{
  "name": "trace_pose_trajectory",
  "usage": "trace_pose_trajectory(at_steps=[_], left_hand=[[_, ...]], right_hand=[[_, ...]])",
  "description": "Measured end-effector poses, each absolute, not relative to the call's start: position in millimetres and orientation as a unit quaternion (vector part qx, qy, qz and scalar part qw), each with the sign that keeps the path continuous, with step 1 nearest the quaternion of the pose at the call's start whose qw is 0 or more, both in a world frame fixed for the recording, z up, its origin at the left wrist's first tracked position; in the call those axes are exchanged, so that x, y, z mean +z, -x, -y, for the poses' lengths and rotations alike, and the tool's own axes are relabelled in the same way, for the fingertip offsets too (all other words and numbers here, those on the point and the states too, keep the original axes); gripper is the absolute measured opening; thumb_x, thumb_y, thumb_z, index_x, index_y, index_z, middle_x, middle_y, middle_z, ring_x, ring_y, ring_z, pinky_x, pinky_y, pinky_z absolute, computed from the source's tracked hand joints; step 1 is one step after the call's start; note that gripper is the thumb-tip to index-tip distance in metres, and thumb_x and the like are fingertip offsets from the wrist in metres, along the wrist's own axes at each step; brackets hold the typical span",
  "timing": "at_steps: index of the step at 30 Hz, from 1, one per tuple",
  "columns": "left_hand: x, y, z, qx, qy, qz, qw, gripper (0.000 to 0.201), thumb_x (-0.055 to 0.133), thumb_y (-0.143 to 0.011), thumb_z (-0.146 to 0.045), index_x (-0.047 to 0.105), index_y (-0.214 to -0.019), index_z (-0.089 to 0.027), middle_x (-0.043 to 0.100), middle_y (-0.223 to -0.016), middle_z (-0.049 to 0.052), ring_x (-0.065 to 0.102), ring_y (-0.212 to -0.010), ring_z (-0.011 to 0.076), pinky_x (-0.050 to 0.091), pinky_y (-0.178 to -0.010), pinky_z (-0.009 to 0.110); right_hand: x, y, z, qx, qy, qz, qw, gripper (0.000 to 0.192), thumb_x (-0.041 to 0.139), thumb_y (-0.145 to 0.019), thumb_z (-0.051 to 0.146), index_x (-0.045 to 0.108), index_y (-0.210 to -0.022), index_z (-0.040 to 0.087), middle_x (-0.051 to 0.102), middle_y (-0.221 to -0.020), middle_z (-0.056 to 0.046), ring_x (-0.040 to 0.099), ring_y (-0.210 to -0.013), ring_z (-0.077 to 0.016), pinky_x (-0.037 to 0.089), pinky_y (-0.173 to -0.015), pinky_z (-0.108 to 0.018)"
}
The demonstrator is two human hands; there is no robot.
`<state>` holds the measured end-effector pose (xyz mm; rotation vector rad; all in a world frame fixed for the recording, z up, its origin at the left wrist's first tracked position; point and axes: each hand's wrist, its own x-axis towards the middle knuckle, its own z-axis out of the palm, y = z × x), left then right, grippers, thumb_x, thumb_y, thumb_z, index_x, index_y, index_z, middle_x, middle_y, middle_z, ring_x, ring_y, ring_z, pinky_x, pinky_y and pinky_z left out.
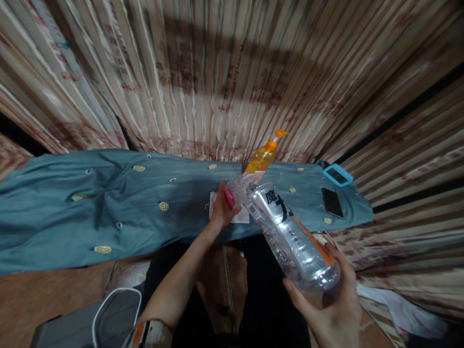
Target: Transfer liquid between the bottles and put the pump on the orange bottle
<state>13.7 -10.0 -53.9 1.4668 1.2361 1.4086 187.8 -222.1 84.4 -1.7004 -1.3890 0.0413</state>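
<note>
A large clear plastic bottle [290, 237] with a silver and orange label is held tilted, its neck up and to the left. My right hand [335, 304] is closed round its base, thumb on the near side. My left hand [222, 210] grips the pink bottle cap [229, 198] at the neck end; whether the cap is screwed tight I cannot tell. Just behind the neck stands a pump bottle [261, 160] of yellow-orange liquid with an orange pump, its lower part hidden. Beneath my left hand lies a white tissue [240, 216], partly covered.
A teal cloth with pineapple prints [119, 203] covers the narrow table. At its right end lie a black phone [332, 202] and a blue-framed device [338, 175]. Patterned curtains [217, 72] hang close behind and to the right. A grey case [76, 326] with a white loop is at lower left.
</note>
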Motion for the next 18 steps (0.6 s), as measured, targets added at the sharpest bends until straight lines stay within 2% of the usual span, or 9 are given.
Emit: trace_pose_trajectory(at_steps=[7,18], left_hand=[[-51.0,-12.8,10.9,0.544,-0.573,-0.485,0.376,0.105,0.085,-0.061,-0.031,0.031,-0.149,-0.019,0.047,-0.15,0.018,0.049,-0.137,0.0351,0.038,-0.118,0.053],[-54.6,-13.2,9.2,0.552,-0.57,-0.475,0.38,0.107,0.086,-0.059,-0.028,0.03,-0.15,-0.021,0.05,-0.147,0.016,0.051,-0.135,0.034,0.039,-0.117,0.052]], right_hand=[[81.8,-196.3,221.7,-0.018,0.674,0.602,0.427,0.095,0.082,-0.066,0.052,0.041,-0.146,0.02,0.054,-0.135,-0.016,0.059,-0.115,-0.0324,0.053,-0.082,-0.04],[83.9,-192.3,222.7,-0.011,0.682,0.585,0.438,0.094,0.081,-0.066,0.054,0.042,-0.145,0.018,0.055,-0.135,-0.017,0.058,-0.119,-0.035,0.05,-0.093,-0.047]])
